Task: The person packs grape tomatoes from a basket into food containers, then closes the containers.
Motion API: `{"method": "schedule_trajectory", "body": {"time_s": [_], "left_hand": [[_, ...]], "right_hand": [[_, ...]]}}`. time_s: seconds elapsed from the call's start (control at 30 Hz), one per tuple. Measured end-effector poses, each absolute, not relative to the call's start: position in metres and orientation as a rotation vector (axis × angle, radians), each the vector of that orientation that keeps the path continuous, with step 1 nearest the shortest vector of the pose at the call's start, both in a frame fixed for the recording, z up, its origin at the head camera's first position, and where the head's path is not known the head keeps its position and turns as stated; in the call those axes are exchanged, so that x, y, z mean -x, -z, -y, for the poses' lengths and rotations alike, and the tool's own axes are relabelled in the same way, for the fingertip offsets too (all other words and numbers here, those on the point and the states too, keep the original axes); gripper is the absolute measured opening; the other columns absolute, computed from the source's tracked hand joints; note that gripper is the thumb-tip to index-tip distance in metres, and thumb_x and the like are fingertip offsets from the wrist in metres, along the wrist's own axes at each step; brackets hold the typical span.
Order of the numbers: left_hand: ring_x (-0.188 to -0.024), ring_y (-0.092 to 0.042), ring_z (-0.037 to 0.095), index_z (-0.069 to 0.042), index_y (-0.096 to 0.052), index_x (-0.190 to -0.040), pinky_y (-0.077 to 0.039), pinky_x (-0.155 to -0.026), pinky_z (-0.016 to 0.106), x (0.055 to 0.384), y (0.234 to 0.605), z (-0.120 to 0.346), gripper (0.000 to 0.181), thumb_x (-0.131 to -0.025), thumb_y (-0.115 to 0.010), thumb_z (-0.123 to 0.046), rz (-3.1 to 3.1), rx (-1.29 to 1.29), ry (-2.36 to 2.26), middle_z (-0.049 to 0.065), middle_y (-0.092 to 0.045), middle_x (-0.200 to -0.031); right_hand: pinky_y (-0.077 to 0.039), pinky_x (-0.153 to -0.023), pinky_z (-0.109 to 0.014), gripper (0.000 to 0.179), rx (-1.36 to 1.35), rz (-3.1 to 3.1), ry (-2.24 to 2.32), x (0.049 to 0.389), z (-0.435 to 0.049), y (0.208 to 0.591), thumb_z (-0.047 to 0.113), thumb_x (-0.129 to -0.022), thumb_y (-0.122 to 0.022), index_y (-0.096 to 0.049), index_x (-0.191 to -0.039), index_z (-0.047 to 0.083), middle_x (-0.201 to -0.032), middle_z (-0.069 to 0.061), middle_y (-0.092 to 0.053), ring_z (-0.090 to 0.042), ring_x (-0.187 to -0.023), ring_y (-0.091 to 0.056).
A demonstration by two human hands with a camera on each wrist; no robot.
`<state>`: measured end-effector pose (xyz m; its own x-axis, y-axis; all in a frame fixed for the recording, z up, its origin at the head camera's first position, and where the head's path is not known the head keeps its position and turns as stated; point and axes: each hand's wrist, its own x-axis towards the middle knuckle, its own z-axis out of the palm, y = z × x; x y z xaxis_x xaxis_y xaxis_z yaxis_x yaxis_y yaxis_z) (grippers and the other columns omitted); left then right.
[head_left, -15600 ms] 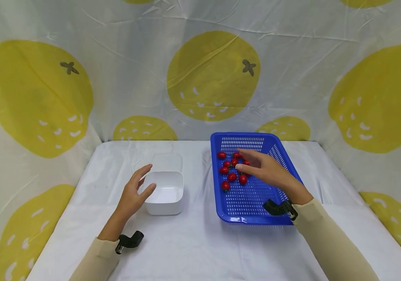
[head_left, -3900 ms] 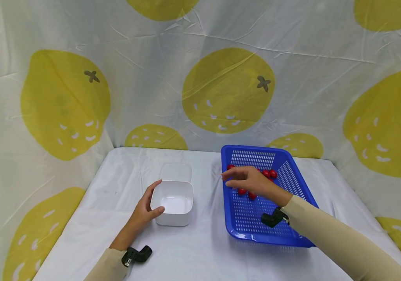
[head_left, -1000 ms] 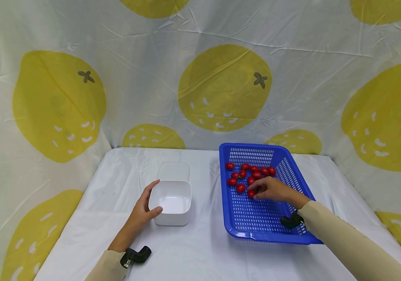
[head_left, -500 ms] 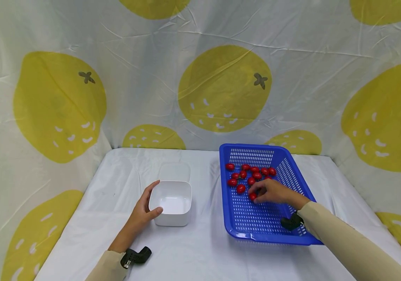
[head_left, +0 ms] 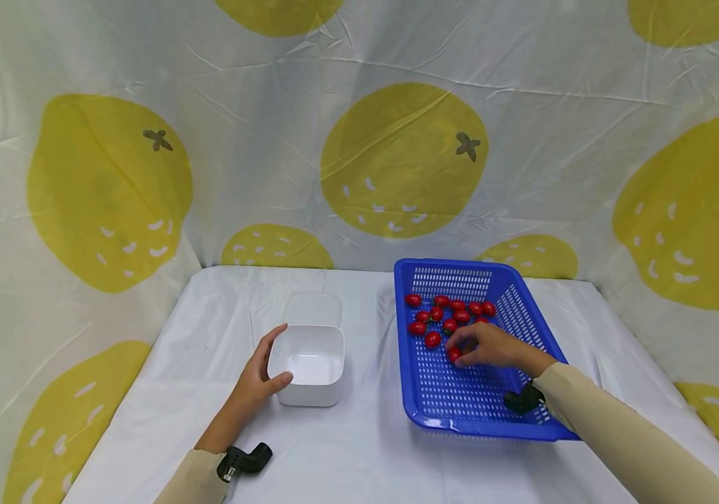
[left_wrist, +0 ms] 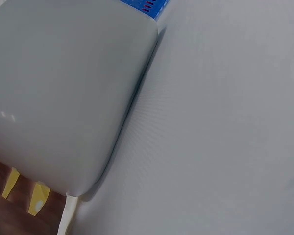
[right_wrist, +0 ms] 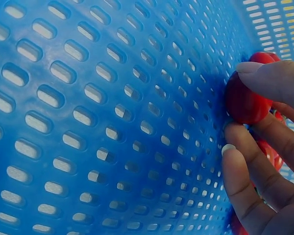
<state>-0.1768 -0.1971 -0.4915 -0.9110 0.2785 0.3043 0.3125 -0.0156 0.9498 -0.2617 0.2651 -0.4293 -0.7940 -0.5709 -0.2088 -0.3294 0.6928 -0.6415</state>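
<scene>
The right hand (head_left: pixel 484 344) pinches one red tomato (head_left: pixel 454 355), its thumb on one side and fingers on the other, low inside the blue basket (head_left: pixel 491 430); whether the tomato is clear of the basket floor I cannot tell. About four seconds ago this hand hung over the basket's left rim; now it is down among the fruit, and over the last second the tomato has slid slightly toward the basket's near end. For the work in hand, that suggests one tomato is being secured but not yet carried anywhere. Beyond the fingers, roughly a dozen other tomatoes (head_left: pixel 433 339) lie loosely grouped toward the far end of the basket, while its near part shows bare mesh. Well apart, across the white cloth (head_left: pixel 346 462), the left hand (head_left: pixel 258 378) keeps its hold on the white container (head_left: pixel 311 397), thumb at the near-left corner and fingers along the left side, little changed through the last second. The container stands upright and uncovered; only its bare floor and walls show inside. Just behind it lies a clear, flat, lid-like piece (head_left: pixel 313 308).
</scene>
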Motion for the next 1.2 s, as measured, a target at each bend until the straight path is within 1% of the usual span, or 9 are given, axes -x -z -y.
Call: {"method": "schedule_trajectory", "body": {"time_s": [0.33,0.4,0.57,0.73,0.83,0.97,1.1,1.2], "left_hand": [[-0.126,-0.042,0.018,-0.020,-0.022,-0.153,-0.046,-0.094,0.026,0.1765,0.4911,0.1975,0.081,-0.086,-0.066,-0.009,2.184,0.665,2.142,0.012,-0.034,-0.147],[-0.127,-0.041,0.019,-0.018,-0.021,-0.153,-0.045,-0.095,0.026,0.1767,0.4910,0.1976,0.081,-0.086,-0.066,-0.009,2.182,0.670,2.146,0.012,-0.033,-0.147],[-0.128,-0.039,0.019,-0.011,-0.018,-0.153,-0.045,-0.095,0.026,0.1770,0.4921,0.1978,0.082,-0.087,-0.065,-0.010,2.194,0.673,2.135,0.011,-0.032,-0.148],[-0.129,-0.039,0.019,-0.013,-0.018,-0.153,-0.045,-0.096,0.026,0.1767,0.4915,0.1977,0.082,-0.087,-0.065,-0.010,2.203,0.658,2.133,0.010,-0.033,-0.148],[-0.128,-0.040,0.020,-0.013,-0.019,-0.153,-0.045,-0.095,0.026,0.1770,0.4915,0.1979,0.082,-0.086,-0.065,-0.009,2.204,0.656,2.131,0.010,-0.034,-0.148],[-0.127,-0.041,0.020,-0.013,-0.019,-0.153,-0.046,-0.094,0.027,0.1775,0.4920,0.1980,0.082,-0.086,-0.065,-0.009,2.206,0.662,2.125,0.011,-0.034,-0.147],[-0.127,-0.041,0.019,-0.014,-0.019,-0.153,-0.046,-0.095,0.026,0.1771,0.4915,0.1980,0.082,-0.086,-0.066,-0.009,2.204,0.659,2.125,0.012,-0.034,-0.147],[-0.127,-0.041,0.019,-0.018,-0.021,-0.153,-0.046,-0.095,0.026,0.1765,0.4909,0.1981,0.081,-0.086,-0.066,-0.009,2.199,0.655,2.130,0.011,-0.034,-0.147]], "right_hand": [[-0.056,-0.074,-0.028,0.028,0.752,-2.512,0.890,0.2622,-0.2669,0.4297,0.015,-0.084,-0.075,-0.069,-0.110,0.007,-0.101,-0.004,-0.068,-0.019,-0.080,-0.064],[-0.056,-0.075,-0.029,0.028,0.742,-2.520,0.889,0.2623,-0.2668,0.4294,0.015,-0.084,-0.075,-0.069,-0.110,0.008,-0.102,-0.003,-0.068,-0.019,-0.082,-0.064],[-0.055,-0.080,-0.036,0.030,0.734,-2.543,0.892,0.2622,-0.2659,0.4273,0.017,-0.083,-0.076,-0.069,-0.111,0.008,-0.103,-0.003,-0.068,-0.021,-0.087,-0.064],[-0.052,-0.088,-0.048,0.030,0.747,-2.574,0.909,0.2625,-0.2650,0.4262,0.018,-0.083,-0.077,-0.070,-0.110,0.009,-0.104,-0.001,-0.068,-0.024,-0.096,-0.064],[-0.050,-0.091,-0.051,0.030,0.758,-2.591,0.922,0.2619,-0.2644,0.4261,0.019,-0.083,-0.077,-0.070,-0.110,0.010,-0.105,0.000,-0.068,-0.026,-0.101,-0.063],[-0.050,-0.092,-0.050,0.030,0.755,-2.602,0.941,0.2614,-0.2642,0.4257,0.020,-0.083,-0.077,-0.070,-0.111,0.010,-0.105,0.001,-0.068,-0.025,-0.103,-0.062],[-0.051,-0.091,-0.048,0.031,0.755,-2.586,0.985,0.2611,-0.2643,0.4248,0.020,-0.083,-0.076,-0.070,-0.111,0.009,-0.105,-0.001,-0.068,-0.025,-0.101,-0.062],[-0.053,-0.089,-0.043,0.031,0.768,-2.580,1.009,0.2606,-0.2637,0.4233,0.019,-0.083,-0.076,-0.069,-0.112,0.008,-0.104,-0.002,-0.068,-0.024,-0.099,-0.063]]}}
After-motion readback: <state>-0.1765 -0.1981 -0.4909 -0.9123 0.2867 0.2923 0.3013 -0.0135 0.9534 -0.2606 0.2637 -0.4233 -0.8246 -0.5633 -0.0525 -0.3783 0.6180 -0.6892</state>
